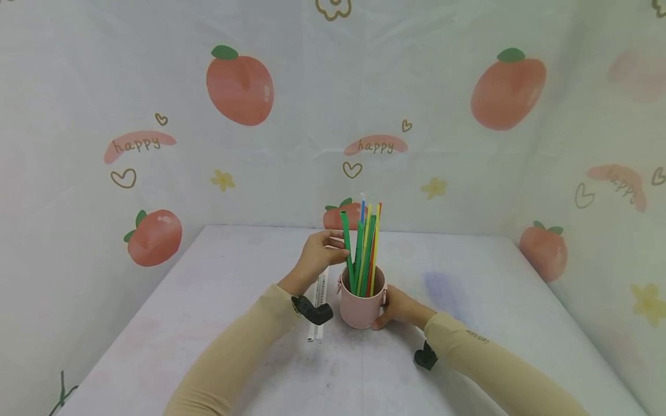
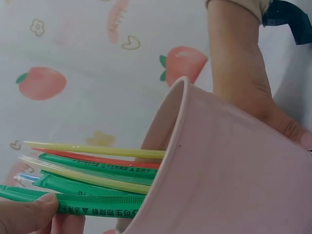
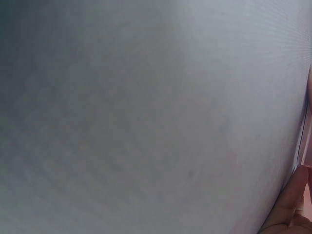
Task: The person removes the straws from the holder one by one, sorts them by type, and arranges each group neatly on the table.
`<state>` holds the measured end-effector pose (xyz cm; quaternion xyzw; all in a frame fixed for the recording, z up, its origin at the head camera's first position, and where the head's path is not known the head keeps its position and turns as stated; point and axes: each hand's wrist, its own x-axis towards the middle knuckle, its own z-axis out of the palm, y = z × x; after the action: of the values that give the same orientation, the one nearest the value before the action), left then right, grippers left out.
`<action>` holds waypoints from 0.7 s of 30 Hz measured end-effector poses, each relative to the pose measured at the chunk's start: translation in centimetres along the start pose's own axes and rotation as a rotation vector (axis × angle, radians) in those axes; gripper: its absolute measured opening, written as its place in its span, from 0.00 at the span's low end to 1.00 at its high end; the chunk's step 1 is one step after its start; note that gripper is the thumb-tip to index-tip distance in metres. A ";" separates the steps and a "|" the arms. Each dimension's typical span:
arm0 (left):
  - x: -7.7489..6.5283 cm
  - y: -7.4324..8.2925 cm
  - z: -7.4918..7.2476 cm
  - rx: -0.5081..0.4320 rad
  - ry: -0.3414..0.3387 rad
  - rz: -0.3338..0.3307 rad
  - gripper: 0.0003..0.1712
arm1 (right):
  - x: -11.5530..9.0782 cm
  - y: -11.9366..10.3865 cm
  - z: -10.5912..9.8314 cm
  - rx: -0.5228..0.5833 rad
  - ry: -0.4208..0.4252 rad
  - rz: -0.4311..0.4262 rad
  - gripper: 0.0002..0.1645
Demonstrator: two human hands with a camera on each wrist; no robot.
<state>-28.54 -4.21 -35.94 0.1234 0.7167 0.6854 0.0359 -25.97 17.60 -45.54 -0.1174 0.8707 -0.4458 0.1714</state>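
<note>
A pink cup (image 1: 359, 312) stands on the table, holding several straws: green-wrapped ones, yellow ones (image 1: 377, 242), a red one and a blue one (image 1: 362, 208). My left hand (image 1: 315, 256) pinches a green-wrapped straw (image 1: 344, 228) between thumb and fingers at the cup's left side. That straw's lower end is inside the cup, as the left wrist view also shows, with dark printing along its wrapper (image 2: 102, 206). My right hand (image 1: 399, 306) grips the cup low on its right side, thumb toward the front. The right wrist view catches only some fingers (image 3: 290, 195) at its edge.
Long white-wrapped strips (image 1: 318, 300) with printing lie on the white table (image 1: 218, 289) left of the cup, partly behind my left wrist strap. A white curtain (image 1: 312, 104) printed with fruit hangs behind and at both sides.
</note>
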 end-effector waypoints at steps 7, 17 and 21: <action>0.1 0.8 -0.4 -0.003 0.027 0.003 0.22 | 0.1 0.0 0.1 0.003 0.026 0.034 0.49; 0.7 1.7 -0.9 -0.070 0.076 0.023 0.22 | -0.2 -0.2 0.1 -0.029 0.036 0.035 0.46; 0.9 2.7 -1.2 -0.077 0.084 0.032 0.24 | -0.3 -0.3 0.1 -0.020 0.037 0.025 0.47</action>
<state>-29.33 -5.14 -33.13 0.1046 0.6885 0.7177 -0.0002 -25.66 17.48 -45.29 -0.1001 0.8796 -0.4369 0.1596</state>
